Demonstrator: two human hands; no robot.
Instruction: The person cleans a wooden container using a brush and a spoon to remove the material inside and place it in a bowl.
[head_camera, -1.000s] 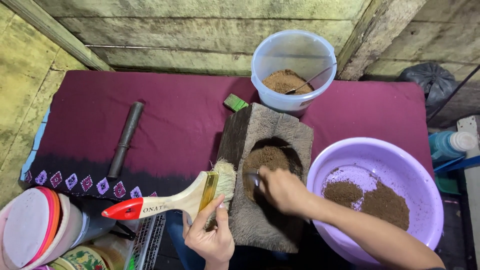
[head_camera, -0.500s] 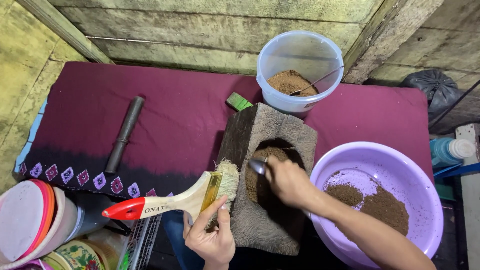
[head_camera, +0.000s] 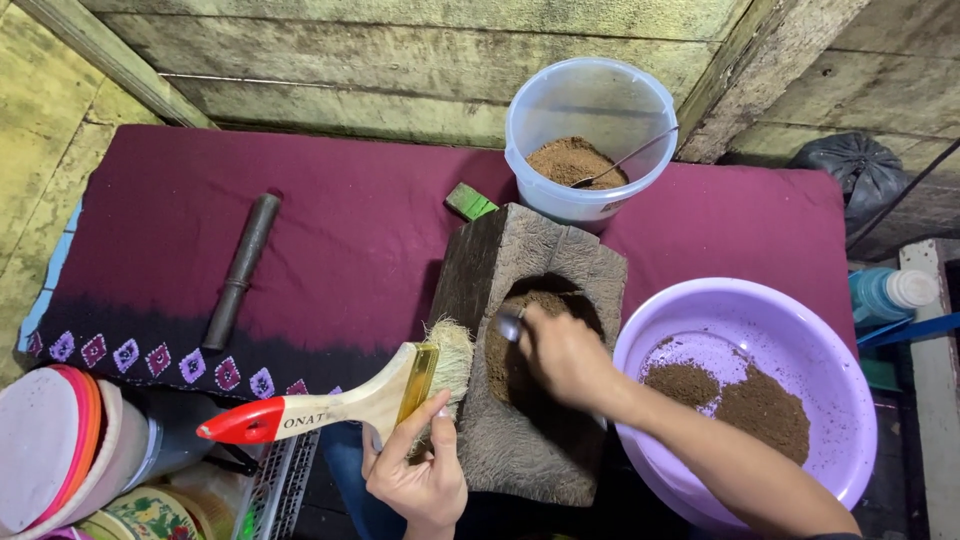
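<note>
1. Since a moment ago, right hand (head_camera: 565, 355) with its metal spoon (head_camera: 510, 325) has shifted toward the upper left of the hollow in the wooden block (head_camera: 520, 300); its grip is closed on the spoon, over brown powder (head_camera: 505, 365);
2. Left hand (head_camera: 415, 470), at the block's lower left, clasps a red-handled paintbrush (head_camera: 330, 405), bristles touching the block;
3. A purple basin (head_camera: 800, 340) sits right of the block; a clear bucket (head_camera: 590, 130) behind it; a dark pestle (head_camera: 240, 270) lies well left, on the maroon cloth (head_camera: 340, 220).

A dark red cloth (head_camera: 330, 230) with a patterned hem covers the table. On it, left of the cloth's middle, lies a dark cylindrical rod (head_camera: 240, 270). A small green block (head_camera: 470, 201) sits near the cloth's far middle. Off the cloth's right edge stand a blue bottle (head_camera: 885, 293) and a black bag (head_camera: 850, 175); stacked lids (head_camera: 45, 465) sit below its left corner.
</note>
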